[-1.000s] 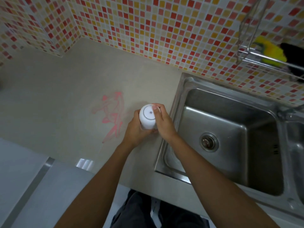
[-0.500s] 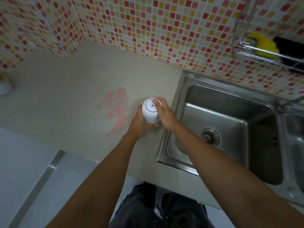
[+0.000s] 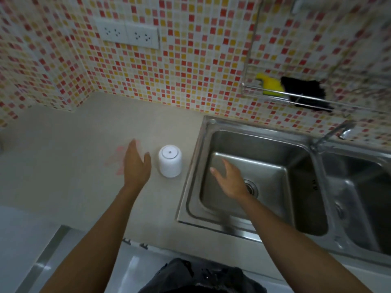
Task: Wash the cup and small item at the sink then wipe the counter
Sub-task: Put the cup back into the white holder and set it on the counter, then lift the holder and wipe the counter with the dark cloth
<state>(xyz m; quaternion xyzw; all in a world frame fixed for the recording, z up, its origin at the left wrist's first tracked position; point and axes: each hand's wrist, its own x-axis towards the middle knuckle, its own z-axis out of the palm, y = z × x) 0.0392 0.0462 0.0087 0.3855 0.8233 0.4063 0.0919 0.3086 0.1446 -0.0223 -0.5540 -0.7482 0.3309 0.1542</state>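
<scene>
Under left hand (image 3: 135,166), pink stain (image 3: 115,160) partly hidden, blurred.

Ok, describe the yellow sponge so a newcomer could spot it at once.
Start at the steel sink and look up the tiled wall to the wire rack above it. The yellow sponge lies at the rack's left end, bright beside a black cloth.

Both bare forearms reach forward from the bottom of the view. The left hand (image 3: 135,166) is flat, palm down, fingers together and empty. The right hand (image 3: 230,179) is spread loosely, fingers apart, holding nothing.
</scene>
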